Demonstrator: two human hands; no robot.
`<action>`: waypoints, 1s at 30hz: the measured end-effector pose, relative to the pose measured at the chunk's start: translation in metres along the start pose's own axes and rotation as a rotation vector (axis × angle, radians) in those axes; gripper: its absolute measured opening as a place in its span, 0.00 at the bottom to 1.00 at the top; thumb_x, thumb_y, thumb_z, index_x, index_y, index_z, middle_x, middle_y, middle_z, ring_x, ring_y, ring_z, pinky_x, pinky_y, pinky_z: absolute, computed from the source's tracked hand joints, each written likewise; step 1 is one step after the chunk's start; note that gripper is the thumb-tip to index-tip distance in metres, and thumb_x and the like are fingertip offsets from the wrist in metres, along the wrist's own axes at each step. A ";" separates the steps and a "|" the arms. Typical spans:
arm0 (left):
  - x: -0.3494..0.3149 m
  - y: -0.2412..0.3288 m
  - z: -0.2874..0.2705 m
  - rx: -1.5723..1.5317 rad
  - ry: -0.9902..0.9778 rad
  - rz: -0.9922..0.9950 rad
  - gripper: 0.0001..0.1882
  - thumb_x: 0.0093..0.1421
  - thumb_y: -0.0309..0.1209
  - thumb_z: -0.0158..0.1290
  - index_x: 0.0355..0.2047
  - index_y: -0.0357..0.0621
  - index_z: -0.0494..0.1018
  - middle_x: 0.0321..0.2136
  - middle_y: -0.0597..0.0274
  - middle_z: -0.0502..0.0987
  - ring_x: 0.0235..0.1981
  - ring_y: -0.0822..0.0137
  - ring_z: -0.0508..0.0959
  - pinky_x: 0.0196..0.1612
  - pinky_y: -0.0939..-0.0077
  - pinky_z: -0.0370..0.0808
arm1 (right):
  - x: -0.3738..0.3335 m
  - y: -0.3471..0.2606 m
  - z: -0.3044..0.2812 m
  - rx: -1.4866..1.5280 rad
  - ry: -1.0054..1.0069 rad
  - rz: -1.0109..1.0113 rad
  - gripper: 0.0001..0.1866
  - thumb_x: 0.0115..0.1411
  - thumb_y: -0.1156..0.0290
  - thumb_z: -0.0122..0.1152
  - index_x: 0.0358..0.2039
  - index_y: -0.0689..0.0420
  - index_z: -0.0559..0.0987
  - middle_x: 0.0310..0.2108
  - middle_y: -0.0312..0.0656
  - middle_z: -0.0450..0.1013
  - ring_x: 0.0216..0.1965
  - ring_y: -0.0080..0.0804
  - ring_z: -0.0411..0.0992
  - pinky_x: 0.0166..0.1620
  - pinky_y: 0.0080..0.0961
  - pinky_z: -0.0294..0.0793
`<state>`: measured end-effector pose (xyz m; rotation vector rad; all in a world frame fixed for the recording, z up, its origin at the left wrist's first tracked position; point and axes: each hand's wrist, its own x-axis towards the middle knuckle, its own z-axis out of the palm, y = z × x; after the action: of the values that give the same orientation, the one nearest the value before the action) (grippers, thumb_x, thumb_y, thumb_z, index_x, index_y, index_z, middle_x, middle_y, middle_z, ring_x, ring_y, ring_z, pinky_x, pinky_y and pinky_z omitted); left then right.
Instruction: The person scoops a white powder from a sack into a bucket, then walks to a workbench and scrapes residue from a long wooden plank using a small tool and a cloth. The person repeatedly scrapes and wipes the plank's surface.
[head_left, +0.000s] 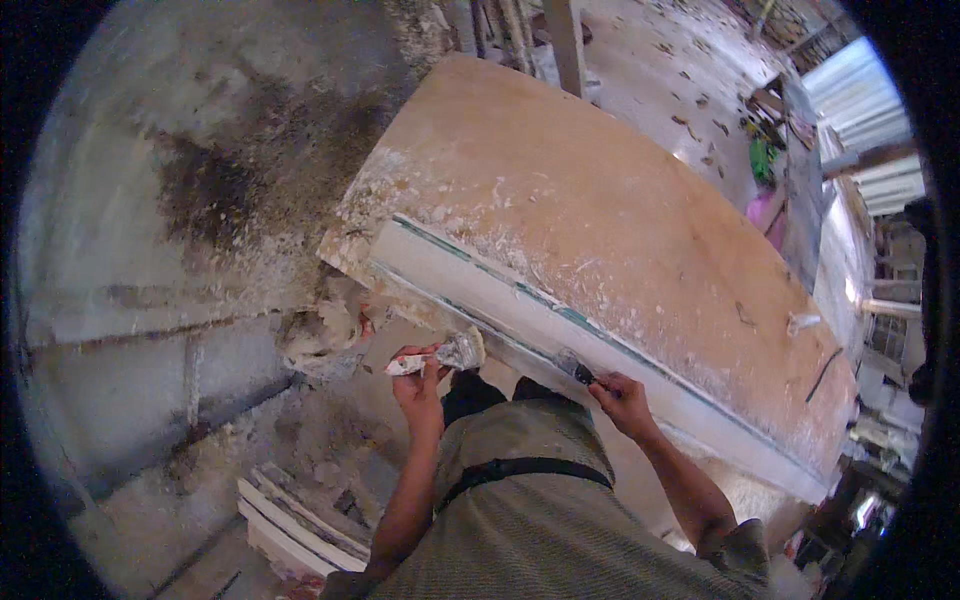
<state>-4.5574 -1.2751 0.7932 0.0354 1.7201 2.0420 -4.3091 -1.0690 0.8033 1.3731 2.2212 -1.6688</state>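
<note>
My left hand point(420, 378) is closed on a scraper point(462, 351) with a white-and-red handle; its broad head carries pale paste. In my right hand point(622, 402) is a putty knife point(575, 366), its dark handle gripped and its small blade against the near edge of a long board point(560, 345). This board is off-white with green lines along its edges. It lies along the near side of a large brown wooden tabletop point(600, 190), and the scraper is held just short of it.
White dust and flecks cover parts of the tabletop. A small pale object point(802, 323) and a dark strip point(824, 374) lie at its right end. Pale planks point(290, 530) rest on the floor at lower left. A stained grey wall point(130, 200) stands to the left.
</note>
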 end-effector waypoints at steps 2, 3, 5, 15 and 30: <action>0.014 0.001 -0.008 0.052 0.013 -0.106 0.14 0.67 0.23 0.56 0.50 0.44 0.66 0.46 0.57 0.76 0.52 0.61 0.79 0.47 0.63 0.84 | 0.002 0.001 0.019 -0.027 0.067 -0.107 0.16 0.62 0.65 0.68 0.44 0.63 0.85 0.36 0.52 0.81 0.33 0.41 0.79 0.40 0.33 0.77; 0.020 0.000 -0.011 0.059 0.014 -0.132 0.14 0.67 0.23 0.56 0.50 0.45 0.66 0.46 0.57 0.76 0.52 0.60 0.79 0.47 0.63 0.84 | 0.016 -0.004 0.035 -0.064 0.104 -0.158 0.16 0.62 0.64 0.68 0.44 0.64 0.85 0.35 0.53 0.82 0.34 0.41 0.80 0.41 0.33 0.77; 0.027 -0.001 -0.015 0.054 -0.008 -0.157 0.14 0.67 0.23 0.55 0.50 0.45 0.66 0.46 0.58 0.75 0.53 0.60 0.79 0.46 0.63 0.85 | 0.056 -0.020 0.072 -0.058 0.121 -0.283 0.16 0.61 0.64 0.69 0.43 0.64 0.85 0.35 0.55 0.82 0.36 0.41 0.81 0.41 0.33 0.78; 0.018 -0.020 -0.004 0.026 0.012 -0.144 0.13 0.68 0.25 0.55 0.51 0.46 0.66 0.48 0.58 0.75 0.51 0.64 0.78 0.45 0.63 0.84 | 0.040 -0.008 0.047 0.030 0.076 -0.088 0.17 0.61 0.61 0.69 0.44 0.60 0.86 0.38 0.56 0.81 0.37 0.48 0.81 0.42 0.37 0.80; 0.009 -0.006 -0.036 -0.072 0.177 -0.071 0.12 0.68 0.28 0.57 0.49 0.48 0.67 0.47 0.56 0.77 0.49 0.63 0.79 0.44 0.63 0.83 | -0.005 0.022 -0.014 -0.892 -0.204 -0.430 0.23 0.65 0.67 0.59 0.60 0.40 0.77 0.48 0.39 0.76 0.41 0.39 0.79 0.35 0.40 0.81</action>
<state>-4.5746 -1.3049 0.7776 -0.2325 1.7224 2.1059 -4.2852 -1.0598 0.7949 0.5077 2.6930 -0.6050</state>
